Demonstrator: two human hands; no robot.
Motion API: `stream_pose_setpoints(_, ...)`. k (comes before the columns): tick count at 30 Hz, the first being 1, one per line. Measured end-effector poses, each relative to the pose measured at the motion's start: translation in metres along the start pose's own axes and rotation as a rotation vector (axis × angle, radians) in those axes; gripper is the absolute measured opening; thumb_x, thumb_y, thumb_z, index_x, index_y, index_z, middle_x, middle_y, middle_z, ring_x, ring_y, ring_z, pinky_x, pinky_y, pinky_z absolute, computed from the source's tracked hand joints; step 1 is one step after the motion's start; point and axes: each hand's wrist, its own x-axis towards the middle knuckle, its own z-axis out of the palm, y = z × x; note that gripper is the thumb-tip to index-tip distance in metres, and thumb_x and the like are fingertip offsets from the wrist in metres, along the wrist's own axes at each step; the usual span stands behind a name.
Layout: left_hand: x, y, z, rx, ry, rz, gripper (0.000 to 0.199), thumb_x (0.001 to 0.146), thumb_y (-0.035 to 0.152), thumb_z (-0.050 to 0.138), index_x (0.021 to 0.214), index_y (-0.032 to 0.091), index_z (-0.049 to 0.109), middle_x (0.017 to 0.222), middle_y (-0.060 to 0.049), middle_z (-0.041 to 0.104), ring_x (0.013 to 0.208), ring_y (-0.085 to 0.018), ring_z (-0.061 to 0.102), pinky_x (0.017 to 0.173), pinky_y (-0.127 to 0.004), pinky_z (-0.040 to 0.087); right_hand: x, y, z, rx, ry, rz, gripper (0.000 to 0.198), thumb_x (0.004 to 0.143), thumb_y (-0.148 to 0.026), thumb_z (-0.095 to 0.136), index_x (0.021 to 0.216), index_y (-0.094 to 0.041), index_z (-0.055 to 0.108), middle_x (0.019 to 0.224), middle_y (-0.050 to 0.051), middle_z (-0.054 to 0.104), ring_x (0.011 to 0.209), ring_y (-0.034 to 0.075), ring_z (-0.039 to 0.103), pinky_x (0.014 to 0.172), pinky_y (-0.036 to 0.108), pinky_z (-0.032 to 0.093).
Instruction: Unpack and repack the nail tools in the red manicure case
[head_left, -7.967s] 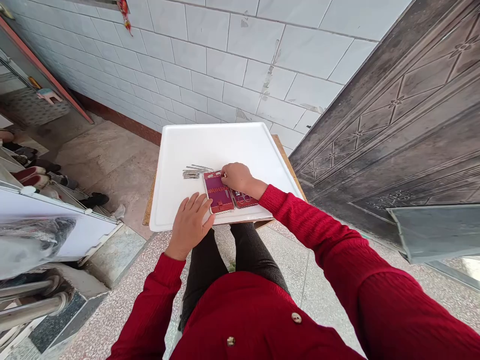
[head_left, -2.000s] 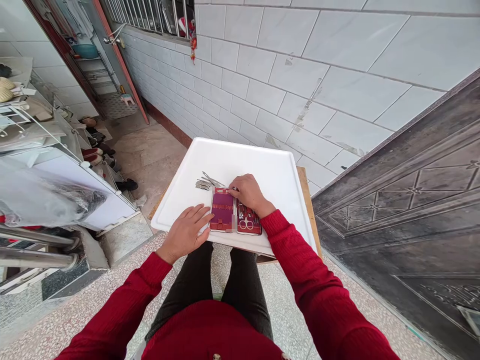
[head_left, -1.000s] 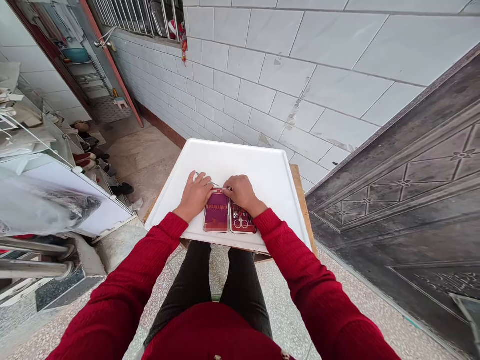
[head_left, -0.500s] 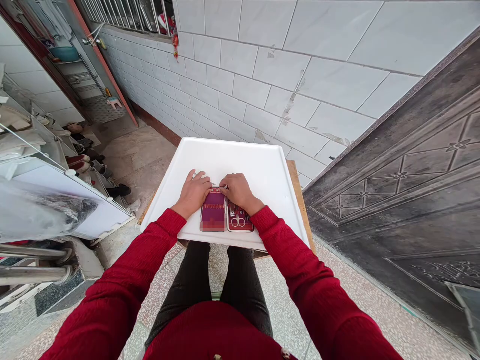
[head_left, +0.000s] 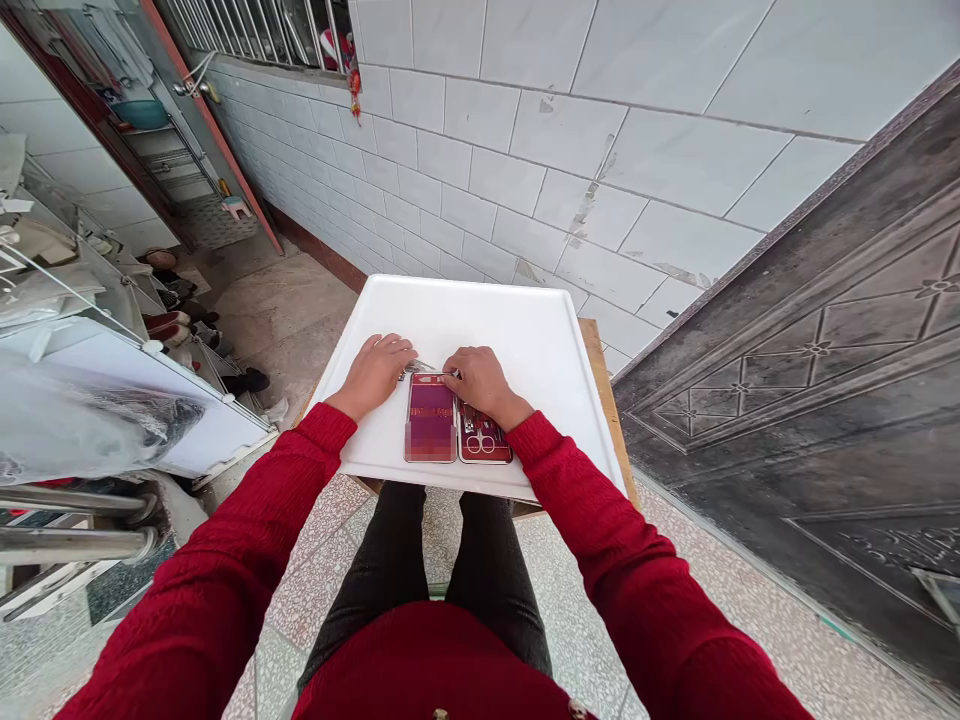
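Note:
An open manicure set case (head_left: 431, 395) lies on a white board. Its left half has a purple and dark red lining with a row of lettering and a blurred patch. The right half holds small scissors (head_left: 480, 443) and other slim metal tools, partly covered by my right hand. My left hand (head_left: 377, 372) rests palm down at the upper left of the case, fingers stretched out. Near its fingertips lie small metal pieces (head_left: 420, 367), too small to name. My right hand (head_left: 480, 380) is over the case's top edge, thumb and fingers pinched; what they hold is hidden.
The white board (head_left: 480, 310) sits on a wooden table (head_left: 602, 390). A tiled wall (head_left: 495, 150) rises behind it. To the right stands a dark panelled door (head_left: 810, 380). On the left are a shoe rack (head_left: 180, 330) and a plastic-covered white cabinet (head_left: 97, 410).
My left hand has moved left off the case's upper corner, exposing the small metal pieces there. My right hand stays over the top edge. The view has shifted slightly.

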Motion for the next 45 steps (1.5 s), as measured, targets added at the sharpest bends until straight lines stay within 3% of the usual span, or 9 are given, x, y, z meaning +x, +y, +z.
stream_pose_setpoints(4, 0.011, -0.011, 0.003, 0.036, -0.052, 0.061, 0.029, 0.101, 0.016, 0.046, 0.101, 0.025, 0.074, 0.121, -0.008, 0.074, 0.121, -0.027, 0.061, 0.110, -0.052, 0.043, 0.001, 0.001, 0.002, 0.006, 0.002, 0.001, 0.011, 0.098, -0.024, 0.069, 0.096, -0.018, 0.078, 0.105, 0.009, 0.076, 0.100, 0.023, 0.065, 0.096, 0.038, 0.037)
stream_pose_setpoints(10, 0.028, -0.014, 0.010, 0.099, -0.098, 0.086, 0.023, 0.097, 0.017, 0.052, 0.079, 0.025, 0.063, 0.094, -0.005, 0.070, 0.107, -0.026, 0.061, 0.114, -0.050, 0.042, 0.001, 0.004, -0.001, 0.024, 0.037, 0.010, 0.012, 0.097, -0.023, 0.070, 0.100, -0.017, 0.079, 0.107, 0.009, 0.076, 0.100, 0.023, 0.066, 0.097, 0.038, 0.039)
stream_pose_setpoints(13, 0.028, -0.012, 0.011, 0.115, -0.086, 0.063, 0.025, 0.099, 0.017, 0.052, 0.077, 0.024, 0.061, 0.092, -0.005, 0.070, 0.105, -0.025, 0.062, 0.117, -0.052, 0.041, 0.002, 0.010, -0.009, 0.061, 0.102, 0.030, 0.014, 0.098, -0.023, 0.068, 0.102, -0.017, 0.080, 0.106, 0.008, 0.077, 0.095, 0.022, 0.067, 0.096, 0.037, 0.041)
stream_pose_setpoints(15, 0.025, -0.008, 0.010, 0.127, -0.056, 0.038, 0.026, 0.102, 0.017, 0.049, 0.081, 0.021, 0.064, 0.101, -0.006, 0.071, 0.110, -0.025, 0.062, 0.119, -0.054, 0.039, 0.002, 0.016, -0.015, 0.074, 0.140, 0.066, 0.016, 0.098, -0.021, 0.065, 0.098, -0.017, 0.080, 0.103, 0.008, 0.077, 0.089, 0.021, 0.067, 0.091, 0.035, 0.044)
stream_pose_setpoints(19, 0.005, 0.007, 0.006, 0.124, 0.025, -0.002, 0.026, 0.106, 0.020, 0.045, 0.103, 0.018, 0.070, 0.131, -0.012, 0.069, 0.126, -0.028, 0.060, 0.122, -0.057, 0.038, 0.002, 0.026, -0.025, 0.120, 0.140, 0.202, 0.016, 0.093, -0.016, 0.064, 0.090, -0.018, 0.079, 0.096, 0.006, 0.078, 0.083, 0.019, 0.066, 0.076, 0.030, 0.045)
stream_pose_setpoints(24, -0.045, 0.040, 0.002, -0.035, 0.153, -0.006, 0.030, 0.109, 0.029, 0.044, 0.111, 0.022, 0.074, 0.131, -0.010, 0.073, 0.126, -0.029, 0.065, 0.115, -0.057, 0.048, 0.000, 0.026, -0.034, 0.193, 0.074, 0.258, 0.014, 0.091, -0.017, 0.065, 0.084, -0.017, 0.077, 0.083, 0.004, 0.076, 0.072, 0.017, 0.064, 0.066, 0.028, 0.042)
stream_pose_setpoints(30, -0.101, 0.078, 0.006, -0.200, 0.179, -0.008, 0.030, 0.110, 0.035, 0.046, 0.115, 0.021, 0.073, 0.134, -0.012, 0.072, 0.128, -0.027, 0.066, 0.107, -0.048, 0.058, -0.008, 0.022, -0.042, 0.305, -0.037, 0.258, 0.024, 0.087, -0.029, 0.077, 0.067, -0.018, 0.070, 0.067, 0.001, 0.070, 0.062, 0.014, 0.058, 0.061, 0.027, 0.042)
stream_pose_setpoints(40, -0.107, 0.080, 0.024, -0.223, 0.157, -0.025, 0.031, 0.107, 0.046, 0.054, 0.115, 0.022, 0.072, 0.136, -0.013, 0.072, 0.137, -0.033, 0.060, 0.109, -0.053, 0.056, -0.053, 0.021, -0.030, 0.446, 0.034, 0.303, 0.015, 0.088, -0.025, 0.070, 0.076, -0.017, 0.072, 0.064, -0.003, 0.065, 0.059, 0.011, 0.053, 0.060, 0.024, 0.038)
stream_pose_setpoints(45, -0.108, 0.080, 0.025, -0.199, 0.154, -0.037, 0.034, 0.106, 0.048, 0.055, 0.120, 0.021, 0.071, 0.136, -0.013, 0.071, 0.137, -0.034, 0.060, 0.110, -0.053, 0.054, -0.071, -0.013, -0.030, 0.142, -0.085, 0.324, 0.025, 0.095, -0.033, 0.070, 0.075, -0.018, 0.072, 0.074, 0.000, 0.072, 0.070, 0.014, 0.061, 0.063, 0.025, 0.036)
